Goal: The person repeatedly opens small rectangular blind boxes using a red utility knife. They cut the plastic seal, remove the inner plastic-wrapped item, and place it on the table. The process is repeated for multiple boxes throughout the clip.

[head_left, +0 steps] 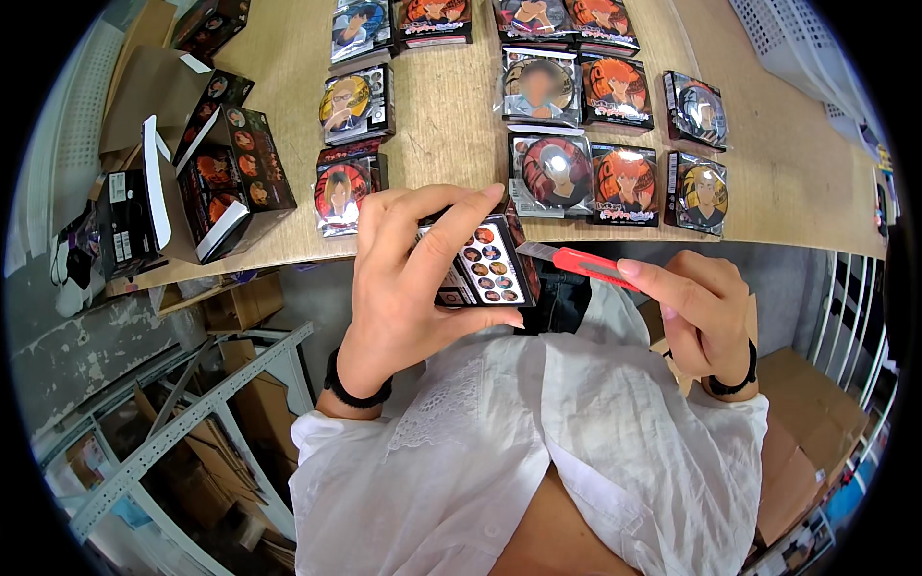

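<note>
My left hand grips a small black box at the table's near edge, its fingers over the top and its thumb underneath. Rows of small round pictures cover the face turned up. In my right hand is a red utility knife, its blade out and pointing left at the box's right edge. Whether the blade touches the box I cannot tell. Just beyond my hands, a round badge in clear wrap and an orange-haired character badge lie on black boxes.
Several more boxes topped with wrapped badges stand in rows on the wooden table. An opened dark display carton sits at the left. A white perforated basket is at the far right. Below are a metal shelf frame and cardboard.
</note>
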Available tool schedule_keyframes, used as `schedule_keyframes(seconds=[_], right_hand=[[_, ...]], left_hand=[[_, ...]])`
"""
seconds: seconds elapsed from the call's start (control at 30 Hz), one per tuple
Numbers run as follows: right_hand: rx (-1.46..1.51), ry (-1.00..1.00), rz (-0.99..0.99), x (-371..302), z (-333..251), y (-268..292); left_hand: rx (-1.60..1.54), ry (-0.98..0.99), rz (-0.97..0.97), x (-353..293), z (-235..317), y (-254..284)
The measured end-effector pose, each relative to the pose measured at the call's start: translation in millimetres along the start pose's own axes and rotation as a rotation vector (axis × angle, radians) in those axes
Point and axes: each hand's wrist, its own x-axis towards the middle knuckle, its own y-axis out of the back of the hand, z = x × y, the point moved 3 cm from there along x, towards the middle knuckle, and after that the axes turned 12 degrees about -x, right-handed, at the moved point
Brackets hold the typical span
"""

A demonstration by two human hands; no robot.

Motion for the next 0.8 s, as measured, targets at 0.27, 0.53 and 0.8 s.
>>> schedule_keyframes(seconds=[0.27, 0.53, 0.8], right_hand=[[0.045, 0.011, -0.076, -2.3, 0.9, -2.1], [0.070, -0.018, -0.036, -9.3, 0.3, -10.1], [0.094, -0.046, -0.002, -13.5, -0.1, -15.4]], left_hand=[[0.014, 0.027, -0.006, 0.0, -1.9, -1.5], [0.000, 0.054, 0.004, 0.3, -3.7, -4.5], [-0.009, 0.070, 0.005, -0.5, -4.6, -6.1]])
